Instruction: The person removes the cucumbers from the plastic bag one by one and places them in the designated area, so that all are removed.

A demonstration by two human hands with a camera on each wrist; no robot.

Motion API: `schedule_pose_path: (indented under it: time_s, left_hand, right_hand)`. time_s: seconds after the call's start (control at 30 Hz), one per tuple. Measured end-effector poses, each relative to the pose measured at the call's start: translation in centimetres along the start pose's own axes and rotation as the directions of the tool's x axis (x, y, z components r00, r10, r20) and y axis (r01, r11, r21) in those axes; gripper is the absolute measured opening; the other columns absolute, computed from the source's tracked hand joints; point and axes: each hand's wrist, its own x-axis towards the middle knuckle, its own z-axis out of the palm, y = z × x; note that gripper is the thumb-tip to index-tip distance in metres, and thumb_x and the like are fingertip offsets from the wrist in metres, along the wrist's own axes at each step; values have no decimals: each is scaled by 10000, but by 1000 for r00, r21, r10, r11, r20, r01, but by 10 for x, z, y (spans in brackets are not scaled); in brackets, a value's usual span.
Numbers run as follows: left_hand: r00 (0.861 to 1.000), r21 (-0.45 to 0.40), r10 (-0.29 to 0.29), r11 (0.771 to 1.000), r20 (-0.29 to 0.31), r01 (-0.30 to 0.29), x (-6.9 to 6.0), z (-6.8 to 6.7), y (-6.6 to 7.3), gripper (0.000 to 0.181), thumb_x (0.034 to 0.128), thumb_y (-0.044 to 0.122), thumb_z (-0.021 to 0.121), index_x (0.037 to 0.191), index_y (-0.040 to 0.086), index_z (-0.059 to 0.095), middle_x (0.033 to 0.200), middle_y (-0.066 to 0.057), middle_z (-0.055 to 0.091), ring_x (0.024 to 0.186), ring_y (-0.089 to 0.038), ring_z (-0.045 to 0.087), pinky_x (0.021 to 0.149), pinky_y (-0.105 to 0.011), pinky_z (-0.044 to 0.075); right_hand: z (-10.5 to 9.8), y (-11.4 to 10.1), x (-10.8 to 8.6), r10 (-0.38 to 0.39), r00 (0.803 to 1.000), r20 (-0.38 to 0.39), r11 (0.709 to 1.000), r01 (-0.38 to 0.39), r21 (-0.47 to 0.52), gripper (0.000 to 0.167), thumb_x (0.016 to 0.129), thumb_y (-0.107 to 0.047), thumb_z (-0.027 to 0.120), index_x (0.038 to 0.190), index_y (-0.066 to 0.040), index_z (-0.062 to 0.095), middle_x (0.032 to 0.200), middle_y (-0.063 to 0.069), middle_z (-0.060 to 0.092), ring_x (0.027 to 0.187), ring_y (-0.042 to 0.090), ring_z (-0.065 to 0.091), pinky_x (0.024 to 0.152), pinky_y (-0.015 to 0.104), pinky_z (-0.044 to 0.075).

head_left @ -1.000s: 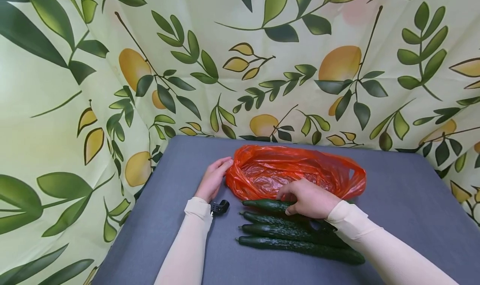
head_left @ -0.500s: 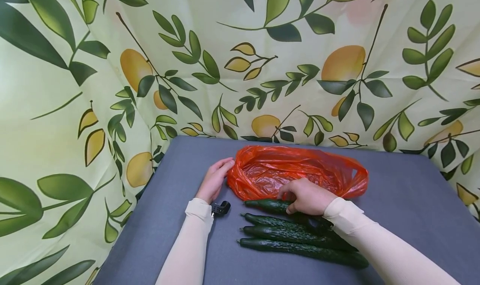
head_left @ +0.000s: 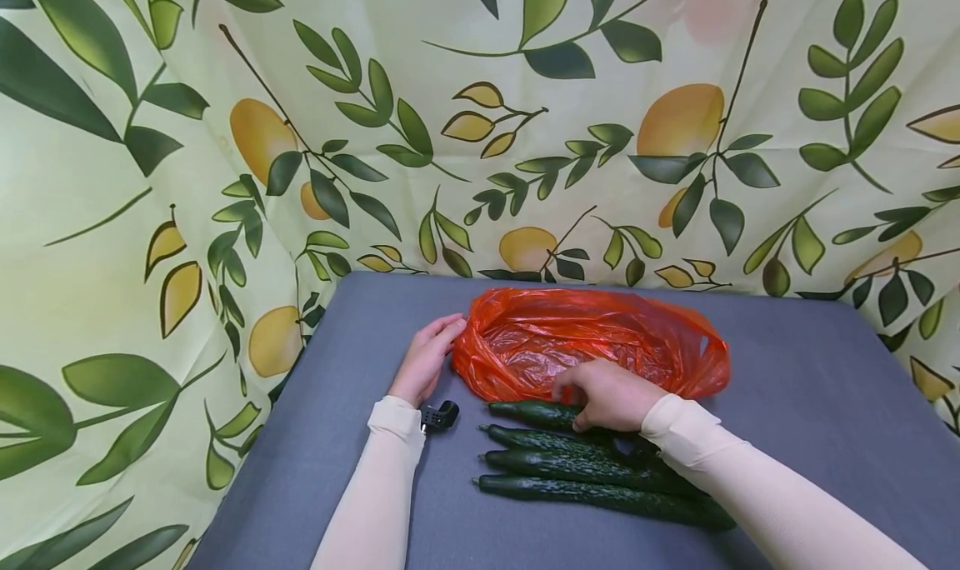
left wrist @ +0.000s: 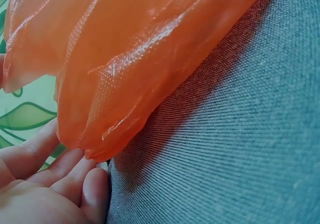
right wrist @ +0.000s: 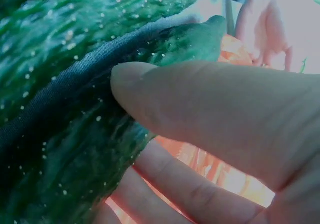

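Observation:
Four long, dark green cucumbers would exceed my count, so several cucumbers lie side by side on the table, stems to the left. My right hand grips the farthest cucumber, with the thumb on its near side and fingers on its far side; in the right wrist view the thumb presses its bumpy skin. A red plastic bag lies open behind it. At the bag's left end, my left hand touches the plastic with relaxed fingers. In the left wrist view these fingers lie against the bag's lower edge.
The grey cloth-covered table extends around the bag and cucumbers. A leaf-and-fruit patterned curtain stands along the back and sides. Black wrist-camera hardware sits beside my left wrist.
The far cucumber has shifted slightly away from the others, widening the gap, with my right hand on it. My left hand stays at the bag's left end.

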Motion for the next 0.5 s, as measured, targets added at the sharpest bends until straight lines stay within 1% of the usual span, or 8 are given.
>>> schedule_pose_path:
  time_s: [0.17, 0.27, 0.33, 0.4, 0.47, 0.5]
  left_hand:
    - [1000, 4, -8, 1000, -2, 8, 1, 3, -1, 566, 1091, 327, 629, 1547, 1, 556, 1601, -155, 569, 1496, -306, 523, 1286, -521, 385]
    - [1000, 3, -13, 1000, 2, 12, 3, 2, -2, 575, 1087, 343, 636, 1550, 12, 558, 1611, -147, 562, 1505, -304, 514, 1290, -527, 379]
    - [1000, -1, -22, 1000, 8, 22, 5, 1, -2, 580, 1085, 357, 639, 1553, 23, 558, 1616, -135, 558, 1512, -299, 507, 1297, -523, 371]
    - [1000, 2, -24, 1000, 14, 24, 7, -2, -3, 587, 1084, 362, 639, 1557, 24, 553, 1619, -133, 554, 1513, -302, 505, 1301, -527, 364]
    - [1000, 9, -26, 1000, 14, 26, 8, -6, -3, 590, 1083, 365, 641, 1557, 25, 553, 1618, -134, 553, 1511, -306, 506, 1305, -529, 359]
    - [1000, 22, -23, 1000, 10, 23, 8, -9, -4, 598, 1083, 370, 641, 1559, 21, 549, 1618, -140, 552, 1507, -312, 509, 1302, -536, 362]
  right_hand:
    - [-3, 2, -4, 2, 1000, 10, 999, -2, 43, 307, 811, -122, 935, 1065, -217, 791, 894, -72, 737, 772, 77, 619, 721, 304, 548]
    - [-8, 3, -9, -1, 1000, -13, 998, 2, 70, 322, 840, -162, 922, 1136, -206, 804, 966, -57, 767, 826, 83, 650, 772, 324, 579]
    - [-12, 2, -13, -6, 999, -53, 997, 10, 71, 337, 865, -195, 907, 1187, -194, 806, 1025, -39, 790, 883, 101, 684, 826, 363, 608]
    - [-16, 1, -20, -14, 993, -118, 998, 21, 53, 361, 891, -236, 892, 1238, -195, 798, 1087, -30, 805, 945, 123, 716, 882, 414, 628]
    - [-21, -1, -28, -13, 980, -198, 999, 21, 37, 365, 916, -269, 875, 1267, -218, 790, 1139, -36, 809, 1015, 149, 738, 935, 468, 629]
    - [-23, -2, -33, -15, 971, -240, 999, 23, 28, 364, 930, -282, 865, 1281, -228, 785, 1169, -44, 806, 1050, 155, 743, 956, 486, 628]
